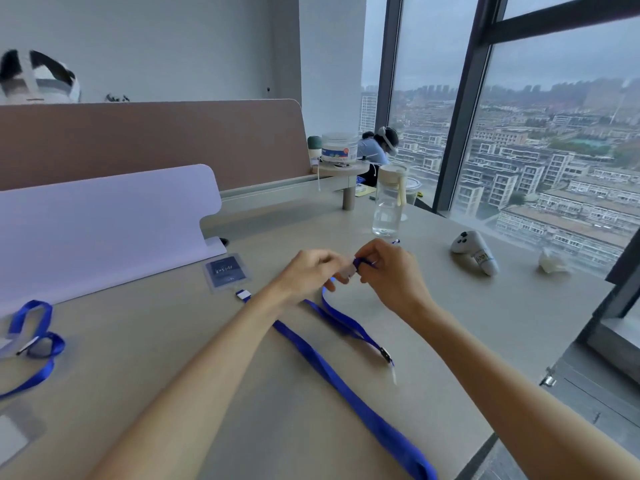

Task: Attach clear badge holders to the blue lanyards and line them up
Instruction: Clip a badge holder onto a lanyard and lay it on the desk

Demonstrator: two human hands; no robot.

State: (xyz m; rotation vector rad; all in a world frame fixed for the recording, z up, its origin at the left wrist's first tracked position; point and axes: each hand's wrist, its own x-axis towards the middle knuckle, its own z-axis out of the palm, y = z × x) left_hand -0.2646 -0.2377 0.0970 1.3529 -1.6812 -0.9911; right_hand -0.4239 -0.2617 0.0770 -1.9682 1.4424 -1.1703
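So this looks like mid-attach. The left hand (pixel 308 271) pinches a small pale tab (pixel 349 271) and the right hand (pixel 391 271) pinches the end of a blue lanyard (pixel 346 322), held together just above the desk (pixel 207 375). One finished-looking badge holder (pixel 227 271) lies flat further left. Next I'd guess the tab needs snapping shut, which takes a steady pinch, then laying the lanyard alongside.

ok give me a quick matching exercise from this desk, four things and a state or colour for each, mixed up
1 water bottle
2 badge holder
3 controller
4 looped lanyard

a blue, curled at far left
b clear, standing upright
c white with dark buttons, on its side
d lying flat, dark card inside

Pairs: 1-b, 2-d, 3-c, 4-a
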